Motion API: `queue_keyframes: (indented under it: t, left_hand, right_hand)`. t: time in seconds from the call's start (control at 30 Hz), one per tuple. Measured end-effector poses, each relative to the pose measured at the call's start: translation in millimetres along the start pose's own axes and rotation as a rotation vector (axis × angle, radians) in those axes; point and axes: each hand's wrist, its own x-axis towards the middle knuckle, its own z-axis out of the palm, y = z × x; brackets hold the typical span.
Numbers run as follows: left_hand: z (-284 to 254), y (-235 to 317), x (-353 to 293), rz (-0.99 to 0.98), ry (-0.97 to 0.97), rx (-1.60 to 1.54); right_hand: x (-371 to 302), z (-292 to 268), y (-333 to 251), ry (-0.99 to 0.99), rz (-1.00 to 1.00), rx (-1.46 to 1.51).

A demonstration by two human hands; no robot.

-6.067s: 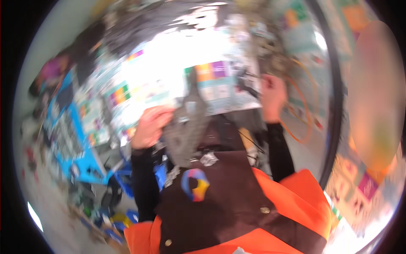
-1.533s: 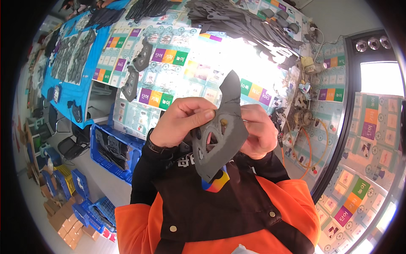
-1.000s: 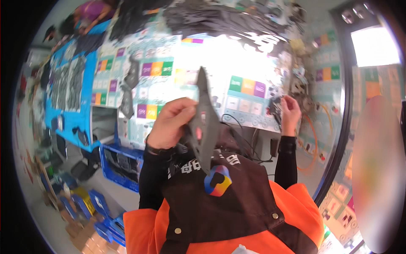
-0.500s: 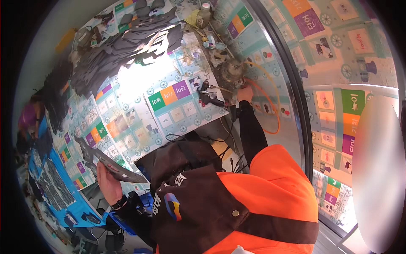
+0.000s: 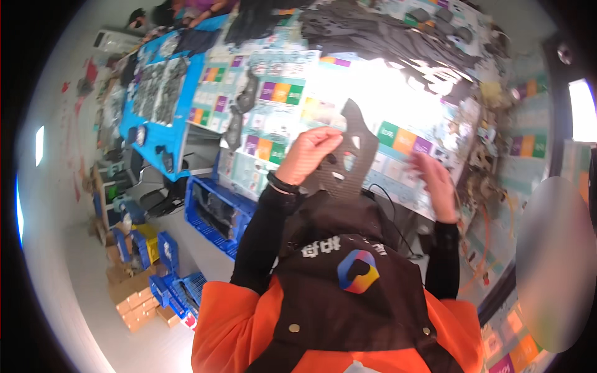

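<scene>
While pinched between thumb and fingers of left hand point(image 5: 309, 154), roughly upright before apron point(image 5: 357, 311), over near edge of table point(image 5: 249, 171): grey holed piece point(image 5: 362, 177). Turned broadside, almost edge-on half a second ago. Right hand point(image 5: 435, 186) back from table's right side, near piece; blurred, grip impossible to tell. Table covered in printed sheets point(image 5: 398, 171), middle washed out; two grey pieces point(image 5: 247, 96) at left, dark heap point(image 5: 398, 37) at far side. Further left, blue table point(image 5: 191, 74), blue crate point(image 5: 242, 217), cardboard boxes point(image 5: 137, 304).

Brown apron point(image 5: 357, 311) over orange top point(image 5: 229, 320)
</scene>
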Motion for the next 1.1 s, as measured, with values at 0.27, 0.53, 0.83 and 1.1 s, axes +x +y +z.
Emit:
queue_keyframes:
  t: [0.27,0.53,0.83,1.1]
  left_hand:
    - [-31.6,-12.9,15.5,-0.028,-0.033,0.046]
    - [-124.2,-103.1,-17.3,-0.367,-0.121,-0.751]
    - [-242.5,-173.5,-43.9,-0.258,0.028,-0.765]
    - [-401.9,-309.0,-55.3,-0.229,0.368,-0.608]
  right_hand:
    - [57.4,94.3,-3.0,-0.335,-0.049,0.009]
    - [85.7,157.3,27.3,0.027,0.009,0.215]
    - [145.9,288.2,33.0,-0.136,0.124,0.045]
    - [130.4,271.4,63.5,-0.032,0.306,-0.257]
